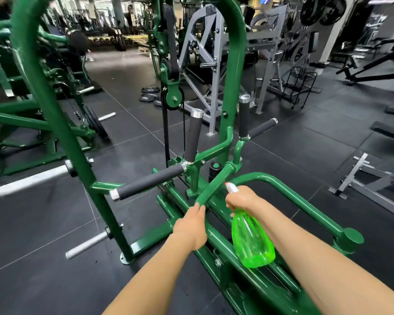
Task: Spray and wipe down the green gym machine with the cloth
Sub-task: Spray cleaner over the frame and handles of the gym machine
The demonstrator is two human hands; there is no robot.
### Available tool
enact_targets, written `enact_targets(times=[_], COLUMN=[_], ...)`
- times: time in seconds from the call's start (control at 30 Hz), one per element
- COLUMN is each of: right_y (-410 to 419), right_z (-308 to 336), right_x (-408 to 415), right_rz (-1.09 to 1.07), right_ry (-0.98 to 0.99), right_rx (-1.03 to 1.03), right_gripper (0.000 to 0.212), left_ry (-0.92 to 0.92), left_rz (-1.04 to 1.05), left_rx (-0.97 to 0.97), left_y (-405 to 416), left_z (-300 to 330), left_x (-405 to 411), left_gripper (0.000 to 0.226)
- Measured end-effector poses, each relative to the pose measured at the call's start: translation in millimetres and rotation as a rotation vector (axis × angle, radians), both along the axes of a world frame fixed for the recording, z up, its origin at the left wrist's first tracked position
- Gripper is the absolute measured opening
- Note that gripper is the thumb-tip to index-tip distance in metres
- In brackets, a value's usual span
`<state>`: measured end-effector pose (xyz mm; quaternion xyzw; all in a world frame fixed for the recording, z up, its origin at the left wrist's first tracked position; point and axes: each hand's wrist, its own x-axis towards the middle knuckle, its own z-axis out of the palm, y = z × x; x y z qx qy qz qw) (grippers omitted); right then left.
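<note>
**Head view: both hands at the lower frame of the green machine**

Head camera. Your right hand (241, 197) grips the neck of the green spray bottle (251, 242), fingers curled round it just under the white nozzle (232, 188); the nozzle points toward the slanted green bar (214, 185), and the translucent body hangs down over the low rails. Your left hand (192, 226) reaches to the lower end of that same bar, fingers extended and close together, their tips touching or nearly touching the paint; they clasp nothing you can see. No cloth shows in this view. The green gym machine (55, 123) fills the centre: an arched upright frame, four black foam handles (150, 180) around the pivot, and a belt over a pulley (173, 97) behind. Grey machines (209, 53) stand farther back on the dark tiled floor (127, 71).
</note>
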<state>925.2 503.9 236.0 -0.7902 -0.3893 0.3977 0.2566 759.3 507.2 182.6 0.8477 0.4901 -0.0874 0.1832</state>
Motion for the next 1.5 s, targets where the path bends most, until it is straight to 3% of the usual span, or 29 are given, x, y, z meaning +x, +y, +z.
enact_targets(times=[0.1, 0.17, 0.3, 0.4, 0.53, 0.67, 0.77, 0.9, 1.1, 1.3, 1.5], right_y=[9.0, 9.6, 8.8, 5.0, -9.5, -29.7, -46.4, -66.9, -96.2, -117.6, -158.9], right_z=[-9.3, -7.0, -9.4, -13.8, -9.3, 1.2, 1.5, 10.7, 43.8, 40.2, 19.6], right_x=[11.3, 16.3, 33.6, 44.7, 48.1, 50.6, 57.4, 58.4, 43.1, 23.2, -18.3], right_rz=[0.002, -0.014, -0.002, 0.190, 0.406, 0.354, 0.265, 0.110, 0.126, -0.188, -0.340], right_ry=[-0.034, -0.051, -0.023, -0.049, -0.243, -0.417, -0.418, -0.387, -0.527, -0.360, -0.302], right_rx=[-0.070, -0.084, -0.130, -0.229, -0.418, -0.489, -0.484, -0.484, -0.610, -0.414, -0.306], right_gripper=[0.013, 0.004, 0.008, 0.044, 0.063, 0.070, 0.075, 0.045, 0.065, 0.038, 0.056], left_ry=[0.051, 0.080, 0.161, 0.207, 0.204, 0.255, 0.297, 0.251, 0.140, 0.151, 0.183], left_rz=[-0.042, -0.074, -0.111, -0.122, -0.129, -0.151, -0.167, -0.277, -0.553, -0.610, -0.608], left_rx=[0.015, 0.030, 0.005, -0.047, -0.064, -0.069, -0.020, 0.078, 0.120, 0.035, 0.001], left_y=[8.1, 14.4, 25.4, 26.0, 26.6, 27.1, 25.8, 19.3, -12.2, -19.0, -34.4], left_z=[-2.7, -3.1, -5.5, -10.7, -10.4, -7.9, -8.6, -7.1, -9.3, -10.8, -2.3], left_x=[9.9, 13.8, 17.2, 18.4, 17.6, 20.4, 24.4, 27.5, 19.4, -12.2, -42.3], left_gripper=[0.057, 0.057, 0.060, 0.059, 0.059, 0.058, 0.056, 0.057, 0.071, 0.074, 0.072])
